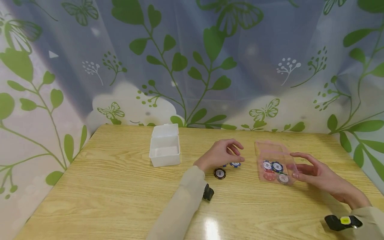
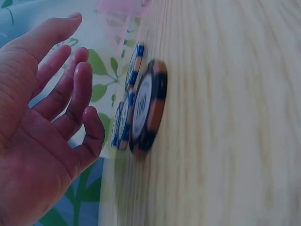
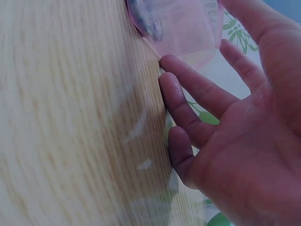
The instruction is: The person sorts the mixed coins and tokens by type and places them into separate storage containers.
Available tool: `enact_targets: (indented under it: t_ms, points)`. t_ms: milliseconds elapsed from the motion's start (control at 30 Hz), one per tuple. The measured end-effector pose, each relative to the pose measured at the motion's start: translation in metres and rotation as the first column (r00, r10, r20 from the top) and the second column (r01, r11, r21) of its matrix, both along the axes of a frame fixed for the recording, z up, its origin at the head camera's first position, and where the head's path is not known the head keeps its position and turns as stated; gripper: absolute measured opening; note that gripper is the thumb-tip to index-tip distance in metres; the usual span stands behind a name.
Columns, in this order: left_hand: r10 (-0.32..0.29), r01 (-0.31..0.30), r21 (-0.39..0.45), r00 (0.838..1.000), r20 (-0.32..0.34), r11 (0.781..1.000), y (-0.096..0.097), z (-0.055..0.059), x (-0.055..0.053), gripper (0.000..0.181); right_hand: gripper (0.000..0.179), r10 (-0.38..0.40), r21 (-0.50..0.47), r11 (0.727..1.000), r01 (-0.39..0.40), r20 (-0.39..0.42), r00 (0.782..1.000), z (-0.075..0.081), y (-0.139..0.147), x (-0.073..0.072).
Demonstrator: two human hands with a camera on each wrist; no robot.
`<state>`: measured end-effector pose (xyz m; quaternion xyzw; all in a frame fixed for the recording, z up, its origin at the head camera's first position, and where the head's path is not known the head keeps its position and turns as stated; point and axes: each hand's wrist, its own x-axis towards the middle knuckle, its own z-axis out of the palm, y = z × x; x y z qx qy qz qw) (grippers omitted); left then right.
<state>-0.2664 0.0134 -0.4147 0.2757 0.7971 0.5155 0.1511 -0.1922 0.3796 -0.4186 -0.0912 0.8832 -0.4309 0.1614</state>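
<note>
In the head view, my left hand [image 1: 223, 154] hovers over poker chips with loosely bent fingers and holds nothing. A black-and-orange chip marked 100 [image 1: 220, 173] lies just below it. Blue-and-white chips [image 1: 235, 164] show partly under the fingers; the left wrist view has several chips standing apart from the palm. My right hand [image 1: 315, 173] rests its fingertips against the right side of a clear pink box [image 1: 261, 156], lid raised at the back. Inside lie blue chips [image 1: 277, 167], a red chip [image 1: 269, 176] and a greyish chip marked 20 [image 1: 283, 178].
A white box [image 1: 165, 160] with its lid raised stands toward the back left of the wooden table [image 1: 120, 193]. A patterned curtain [image 1: 186, 66] hangs behind the table's far edge. Black straps [image 1: 343, 221] sit on both wrists.
</note>
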Motion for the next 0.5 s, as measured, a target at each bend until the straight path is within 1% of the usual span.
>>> enact_targets:
  t_ms: [133, 267, 367, 500]
  points:
    - [-0.006, 0.003, -0.063, 0.999, -0.044, 0.998, -0.0045, 0.0001, -0.0013, 0.040, 0.067, 0.003, -0.012, 1.000, -0.003, -0.004, 1.000, 0.0008, -0.0004, 0.0007]
    - [-0.018, 0.006, -0.137, 0.996, -0.088, 0.991, -0.0076, 0.0011, -0.0024, 0.039, 0.067, 0.005, -0.016, 1.000, -0.006, -0.007, 1.000, 0.0013, -0.0009, 0.0010]
    - [-0.024, 0.004, -0.186, 0.994, -0.107, 0.982, -0.0095, 0.0020, -0.0030, 0.039, 0.067, 0.001, -0.012, 1.000, -0.001, 0.001, 1.000, 0.0012, -0.0012, 0.0008]
    - [-0.013, -0.026, -0.269, 0.990, -0.141, 0.963, -0.0107, 0.0028, -0.0034, 0.040, 0.068, -0.006, -0.002, 1.000, 0.006, 0.012, 1.000, 0.0008, -0.0010, 0.0000]
